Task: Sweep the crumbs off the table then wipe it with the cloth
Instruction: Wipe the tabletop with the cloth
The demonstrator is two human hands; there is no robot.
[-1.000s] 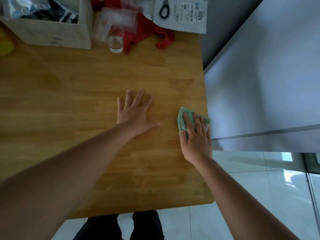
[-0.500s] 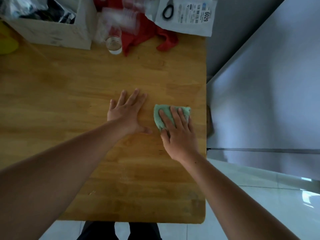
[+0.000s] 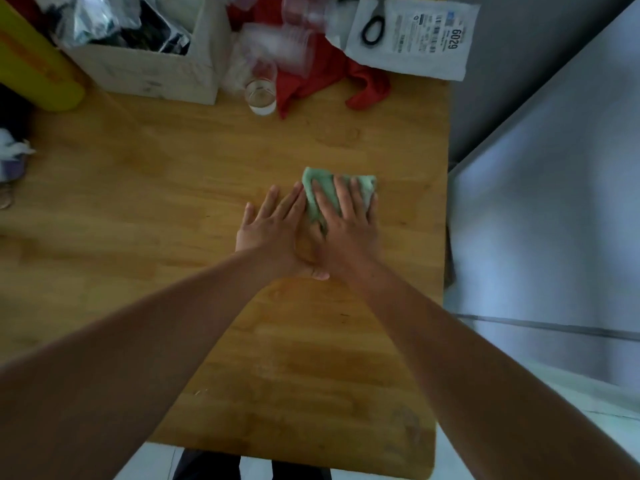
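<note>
A folded green cloth [image 3: 313,180] lies on the wooden table [image 3: 145,202], a little right of its middle. My right hand [image 3: 346,223] presses flat on the cloth with straight fingers and covers most of it. My left hand [image 3: 268,230] lies flat on the wood right beside it, fingers spread, its fingertips touching the cloth's left edge and its thumb tucked under my right wrist. A few pale specks [image 3: 201,392] sit on the wood near the front edge.
At the table's back stand a white box [image 3: 149,76] of bags, a glass [image 3: 260,95], a red cloth [image 3: 311,77] and a white parcel [image 3: 415,39] with scissors. A yellow-green object [image 3: 38,71] is at the far left. The table's right edge borders a grey cabinet [image 3: 540,202].
My right hand has slid the cloth leftward from the table's right edge until it meets my left hand. My left hand stayed flat on the wood.
</note>
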